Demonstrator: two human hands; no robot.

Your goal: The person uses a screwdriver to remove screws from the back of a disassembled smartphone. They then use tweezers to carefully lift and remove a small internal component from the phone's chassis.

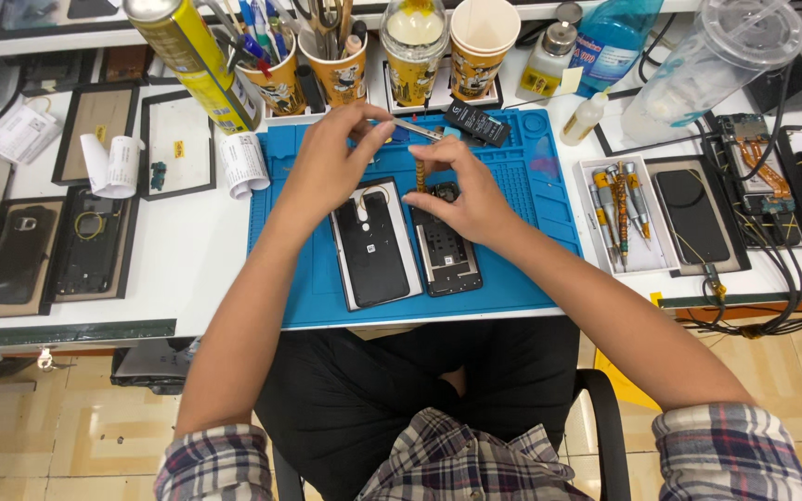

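Fingers of the right hand (pixel 468 190) pinch a small screwdriver (pixel 420 172) upright, its yellow-banded shaft standing on the top end of the opened phone (pixel 446 243), which lies directly under that hand on the blue mat (pixel 531 269). Its long axis runs toward the person (near end at the mat's front edge). Just beside it lies the detached back cover (pixel 373 246), nearer the left hand (pixel 331 162). Farther off, the left fingertips close on thin tweezers (pixel 415 128) that point across toward the right hand. Beyond stand cups of tools (pixel 341 74).
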